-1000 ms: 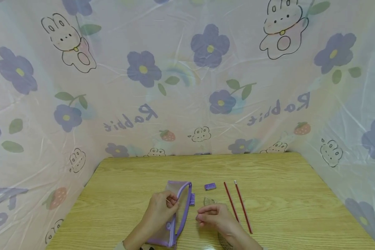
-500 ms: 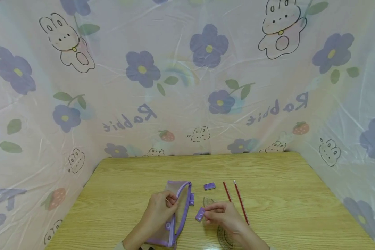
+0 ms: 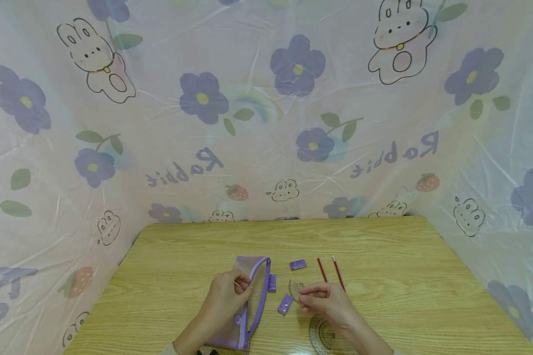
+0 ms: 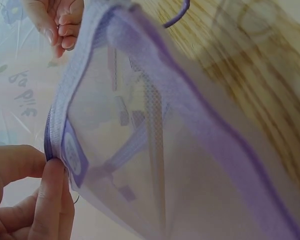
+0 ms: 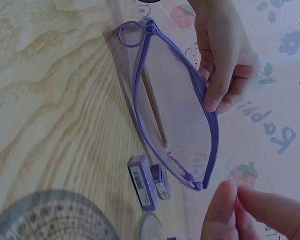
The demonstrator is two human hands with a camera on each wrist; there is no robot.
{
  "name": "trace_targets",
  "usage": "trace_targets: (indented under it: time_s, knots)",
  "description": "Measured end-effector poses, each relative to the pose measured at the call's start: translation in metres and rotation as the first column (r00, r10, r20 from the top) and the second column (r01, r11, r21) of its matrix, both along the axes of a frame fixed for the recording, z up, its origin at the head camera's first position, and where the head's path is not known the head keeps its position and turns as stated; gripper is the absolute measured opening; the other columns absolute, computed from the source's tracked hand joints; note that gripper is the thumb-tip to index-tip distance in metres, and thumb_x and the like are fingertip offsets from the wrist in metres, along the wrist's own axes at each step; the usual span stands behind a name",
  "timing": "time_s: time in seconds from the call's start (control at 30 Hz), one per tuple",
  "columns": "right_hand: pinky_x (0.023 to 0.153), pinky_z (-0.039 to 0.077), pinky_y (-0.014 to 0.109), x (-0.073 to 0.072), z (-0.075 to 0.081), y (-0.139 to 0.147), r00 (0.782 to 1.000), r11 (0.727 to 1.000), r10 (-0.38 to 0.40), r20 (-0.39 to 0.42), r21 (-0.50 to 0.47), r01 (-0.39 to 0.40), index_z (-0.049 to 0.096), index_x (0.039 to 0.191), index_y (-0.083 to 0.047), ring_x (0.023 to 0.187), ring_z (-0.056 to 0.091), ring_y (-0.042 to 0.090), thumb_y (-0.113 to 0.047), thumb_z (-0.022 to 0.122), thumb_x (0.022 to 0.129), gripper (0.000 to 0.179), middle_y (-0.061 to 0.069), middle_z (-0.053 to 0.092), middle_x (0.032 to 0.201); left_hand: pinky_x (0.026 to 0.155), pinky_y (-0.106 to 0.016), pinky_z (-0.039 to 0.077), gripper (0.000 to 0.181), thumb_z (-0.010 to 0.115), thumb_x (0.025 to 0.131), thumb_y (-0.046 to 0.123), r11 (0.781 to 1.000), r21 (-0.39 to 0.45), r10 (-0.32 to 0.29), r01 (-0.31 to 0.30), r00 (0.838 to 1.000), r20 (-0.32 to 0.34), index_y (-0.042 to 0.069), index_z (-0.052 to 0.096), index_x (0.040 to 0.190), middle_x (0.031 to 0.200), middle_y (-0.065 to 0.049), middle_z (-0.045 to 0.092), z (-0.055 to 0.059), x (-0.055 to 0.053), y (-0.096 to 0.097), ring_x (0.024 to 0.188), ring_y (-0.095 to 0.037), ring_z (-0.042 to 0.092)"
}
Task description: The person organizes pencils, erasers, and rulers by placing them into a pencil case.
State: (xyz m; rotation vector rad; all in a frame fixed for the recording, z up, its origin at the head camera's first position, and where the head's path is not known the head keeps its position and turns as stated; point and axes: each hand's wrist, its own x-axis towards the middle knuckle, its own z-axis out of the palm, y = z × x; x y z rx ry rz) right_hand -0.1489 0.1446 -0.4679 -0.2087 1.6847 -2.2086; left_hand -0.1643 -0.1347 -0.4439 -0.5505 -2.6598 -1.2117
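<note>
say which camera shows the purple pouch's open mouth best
The right wrist view: it looks into the purple pouch. The head view shows its mouth smaller and narrower, from above; the left wrist view mainly shows the pouch's see-through side close up.

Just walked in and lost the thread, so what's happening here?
A person's left hand pinches the edge of an open purple pencil case, with a pencil-like stick inside. The right hand is near a purple eraser, nothing visible between its fingers. Another eraser, a third eraser, two red pencils and a clear protractor also lie on the table.
</note>
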Motion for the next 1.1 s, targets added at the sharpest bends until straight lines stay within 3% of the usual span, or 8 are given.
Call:
trace_targets:
  time_s: [0.9,1.1]
  knots:
    - [0.080,0.059,0.029,0.000,0.001,0.053,0.997,0.994,-0.077,-0.022,0.072,0.079,0.064,0.112,0.015,0.084,0.071,0.016,0.003,0.065,0.094,0.022,0.009,0.073,0.094,0.055,-0.015,0.053,0.008,0.073,0.080,-0.007,1.000,0.011,-0.003,0.004,1.000,-0.006,-0.003,0.068,0.086,0.074,0.001,0.064,-0.004,-0.002,0.002,0.061,-0.002,0.059]
    - [0.081,0.059,0.030,0.002,-0.002,0.058,0.997,0.997,-0.074,-0.015,0.037,0.074,0.068,0.109,0.009,0.084,0.071,0.015,0.004,0.063,0.094,0.017,0.007,0.074,0.094,0.055,-0.015,0.053,0.009,0.073,0.081,-0.007,1.000,0.015,0.000,-0.001,1.000,0.002,0.000,0.068,0.085,0.074,0.002,0.063,-0.004,-0.002,0.001,0.061,-0.002,0.059]
